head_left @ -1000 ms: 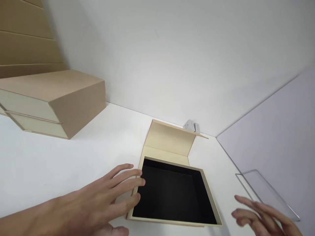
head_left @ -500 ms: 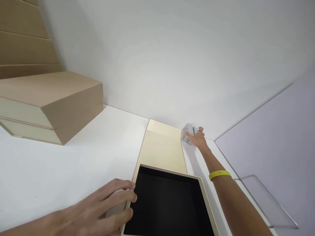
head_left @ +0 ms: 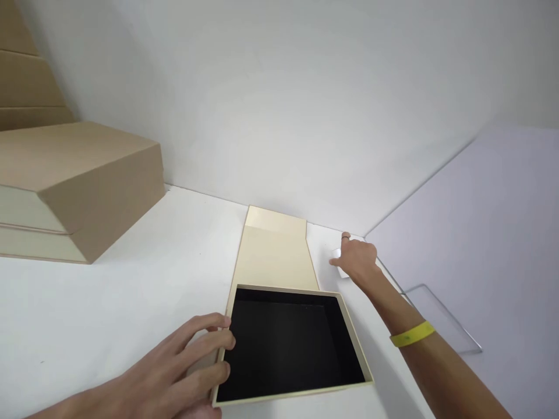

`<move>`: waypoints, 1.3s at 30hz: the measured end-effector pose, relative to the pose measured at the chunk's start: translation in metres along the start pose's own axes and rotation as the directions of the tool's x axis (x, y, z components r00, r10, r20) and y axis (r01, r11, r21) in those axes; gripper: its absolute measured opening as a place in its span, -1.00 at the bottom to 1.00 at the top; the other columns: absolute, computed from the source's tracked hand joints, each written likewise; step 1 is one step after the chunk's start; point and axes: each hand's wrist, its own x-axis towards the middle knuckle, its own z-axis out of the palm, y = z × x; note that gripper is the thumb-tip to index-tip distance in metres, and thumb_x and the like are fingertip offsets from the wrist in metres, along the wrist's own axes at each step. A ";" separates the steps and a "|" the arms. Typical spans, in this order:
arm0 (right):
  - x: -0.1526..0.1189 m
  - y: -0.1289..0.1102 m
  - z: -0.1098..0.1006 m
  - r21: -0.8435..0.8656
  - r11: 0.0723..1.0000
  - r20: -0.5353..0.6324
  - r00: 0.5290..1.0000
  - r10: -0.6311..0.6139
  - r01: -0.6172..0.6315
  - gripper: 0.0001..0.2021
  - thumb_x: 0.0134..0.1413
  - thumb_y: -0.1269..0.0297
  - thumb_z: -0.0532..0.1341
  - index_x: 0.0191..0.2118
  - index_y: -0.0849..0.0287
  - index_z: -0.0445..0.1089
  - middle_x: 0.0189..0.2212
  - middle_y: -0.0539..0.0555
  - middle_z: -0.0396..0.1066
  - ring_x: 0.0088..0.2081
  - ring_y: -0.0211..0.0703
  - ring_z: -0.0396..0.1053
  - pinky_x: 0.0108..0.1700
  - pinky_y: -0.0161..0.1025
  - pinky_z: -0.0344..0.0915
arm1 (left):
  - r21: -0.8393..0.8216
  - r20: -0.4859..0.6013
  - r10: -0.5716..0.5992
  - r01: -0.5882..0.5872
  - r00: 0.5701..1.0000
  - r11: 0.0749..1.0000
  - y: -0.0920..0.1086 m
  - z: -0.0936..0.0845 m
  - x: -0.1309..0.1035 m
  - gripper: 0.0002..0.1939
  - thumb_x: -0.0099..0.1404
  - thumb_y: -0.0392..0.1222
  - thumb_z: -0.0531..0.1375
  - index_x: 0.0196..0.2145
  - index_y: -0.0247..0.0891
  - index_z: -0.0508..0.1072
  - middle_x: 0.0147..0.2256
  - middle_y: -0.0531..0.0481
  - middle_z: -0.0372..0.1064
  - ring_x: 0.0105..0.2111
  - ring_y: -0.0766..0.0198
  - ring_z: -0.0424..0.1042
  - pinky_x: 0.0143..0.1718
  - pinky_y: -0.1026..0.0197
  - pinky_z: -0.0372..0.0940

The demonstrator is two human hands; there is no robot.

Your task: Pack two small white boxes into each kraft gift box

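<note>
An open cream gift box [head_left: 279,396] with a black interior lies on the white table, its lid flap [head_left: 273,256] folded flat toward the wall. My left hand [head_left: 183,369] grips its left side, fingertips over the rim. To the right of the flap, my right hand [head_left: 360,259] has a small white box [head_left: 343,272] between thumb and fingers. Most of that white box is covered by the hand. Whether it touches the table I cannot tell. A yellow band [head_left: 413,334] circles the right wrist.
Two stacked tan and cream boxes [head_left: 105,192] stand at the left. Behind them rise brown panels [head_left: 30,75]. A white wall [head_left: 279,116] closes the back and a pale lilac panel [head_left: 493,221] the right side. A thin metal frame [head_left: 452,317] stands out at the right.
My right hand has drawn the small white box away from the back wall, toward me. The view has shifted, bringing the open box's near edge into sight. My left hand keeps its hold.
</note>
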 end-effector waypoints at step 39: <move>0.038 0.098 0.024 0.058 0.937 0.342 0.875 -0.343 0.345 -0.41 0.24 0.02 0.31 0.29 0.09 0.23 0.25 0.20 0.25 0.17 0.10 0.33 0.19 0.19 0.31 | -0.135 -0.053 -0.096 0.088 0.994 0.987 0.001 0.020 -0.012 -0.74 0.36 -0.36 0.17 0.00 -0.21 0.36 0.06 -0.19 0.39 0.24 0.05 0.17 0.24 0.08 0.32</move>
